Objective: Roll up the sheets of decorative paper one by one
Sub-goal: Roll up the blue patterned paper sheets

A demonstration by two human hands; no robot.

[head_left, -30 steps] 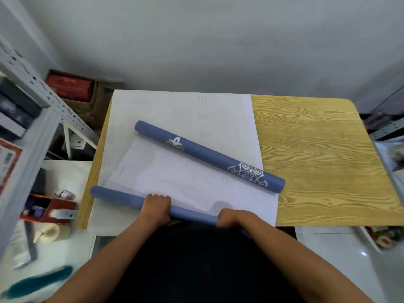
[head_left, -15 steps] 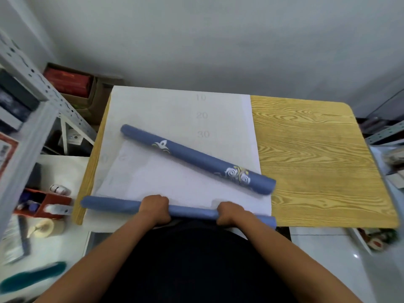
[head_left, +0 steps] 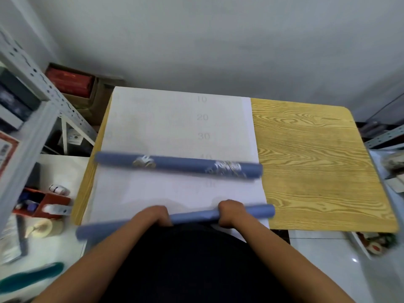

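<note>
I see both hands at the near edge of the tabletop, with the forearms coming up from the bottom and the knuckles turned upward. The left hand has its fingers curled over the near blue roll and grips it. The right hand grips the same roll in the same way, a little further to the right. This roll lies slanted: its left end goes out past the left hand and over the tabletop's edge, and its right end passes the right hand. Ahead of both hands the white sheet lies flat, and beyond it the far blue roll, with pale ornaments, lies across the sheet, well apart from the fingers. The picture is blurred, so I cannot tell the ornaments clearly.
</note>
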